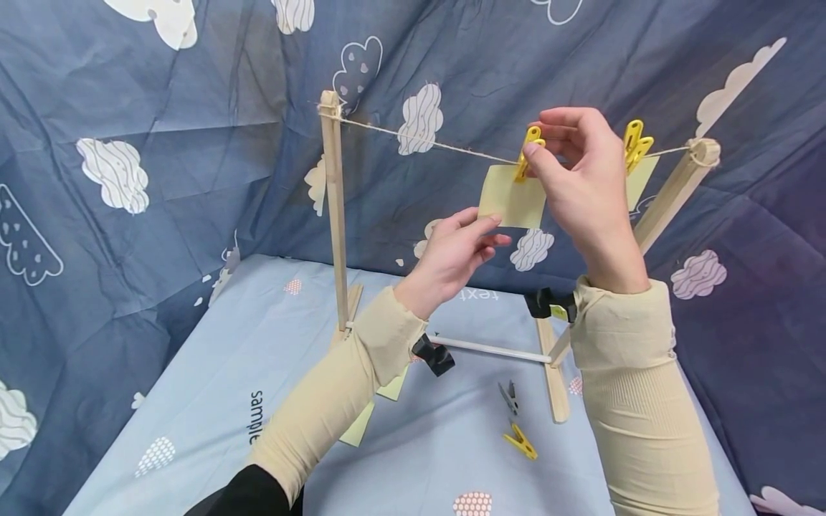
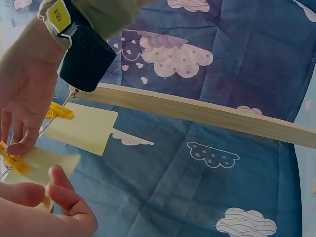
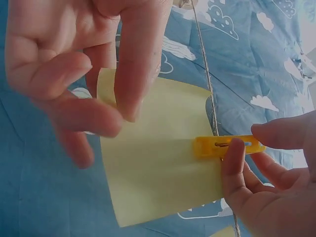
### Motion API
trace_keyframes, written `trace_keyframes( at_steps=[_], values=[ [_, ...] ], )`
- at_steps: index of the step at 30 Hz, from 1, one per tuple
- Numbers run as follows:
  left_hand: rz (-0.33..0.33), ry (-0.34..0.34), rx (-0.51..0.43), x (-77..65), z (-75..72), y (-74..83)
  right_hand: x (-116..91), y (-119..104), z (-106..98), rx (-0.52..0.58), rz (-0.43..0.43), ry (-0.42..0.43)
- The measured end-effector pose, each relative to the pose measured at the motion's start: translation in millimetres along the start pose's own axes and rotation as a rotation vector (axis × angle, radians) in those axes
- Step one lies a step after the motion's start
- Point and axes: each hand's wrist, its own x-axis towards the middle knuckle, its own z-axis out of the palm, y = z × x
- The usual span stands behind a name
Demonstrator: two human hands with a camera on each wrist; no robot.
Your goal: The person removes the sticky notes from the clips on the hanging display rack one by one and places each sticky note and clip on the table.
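Observation:
My right hand (image 1: 584, 183) pinches a yellow clothespin (image 1: 529, 150) between thumb and fingers. The clothespin sits over the string (image 1: 445, 145) and the top edge of a pale yellow paper note (image 1: 512, 201). With thumb and fingers, my left hand (image 1: 458, 251) pinches the note's lower left corner. In the right wrist view the clothespin (image 3: 229, 146) lies across the string (image 3: 207, 74) at the note's edge. Farther right on the string, a second note (image 2: 84, 127) hangs from another yellow clothespin (image 2: 60, 110).
The string runs between two wooden posts (image 1: 334, 215) joined below by a white rod (image 1: 490, 349). On the light blue cloth (image 1: 439, 444) lie a grey clothespin (image 1: 509, 398), a yellow clothespin (image 1: 520, 441) and pale yellow notes (image 1: 357, 426) beside my left sleeve. Dark blue cloud-patterned fabric (image 1: 213, 93) hangs behind.

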Motion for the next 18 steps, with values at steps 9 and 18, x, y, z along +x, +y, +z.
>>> trace_keyframes(
  at_steps=[9, 18],
  values=[
    [0.029, 0.027, 0.021, -1.7, -1.5, -0.3, 0, 0, 0, -0.013, -0.026, 0.007],
    [0.042, 0.029, 0.035, -3.0, -2.8, 0.3, -5, -12, 3, -0.031, -0.038, 0.07]
  ],
)
